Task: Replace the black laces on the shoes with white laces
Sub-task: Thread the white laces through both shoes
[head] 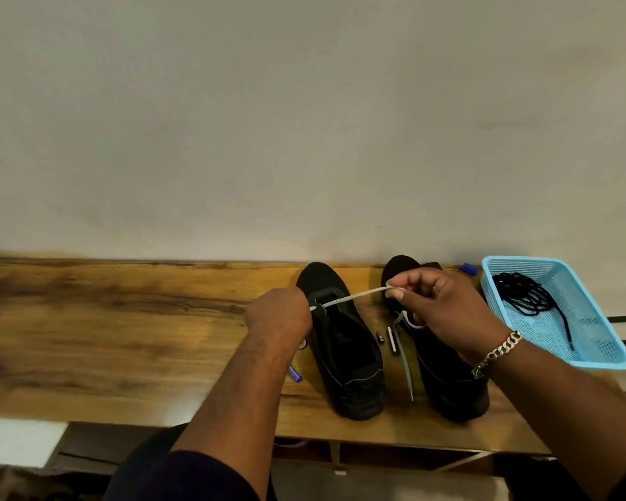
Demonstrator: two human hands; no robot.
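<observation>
I am reading nothing here: no text, label, brand, number or sign is showing legibly on anything in my view.

Both shoes (344,352) are plain black, lace (351,295) is white, desk (123,320) is brown woodgrain, basket (557,312) is light blue mesh with black laces (528,294) inside, silver bracelet (496,352).
</observation>
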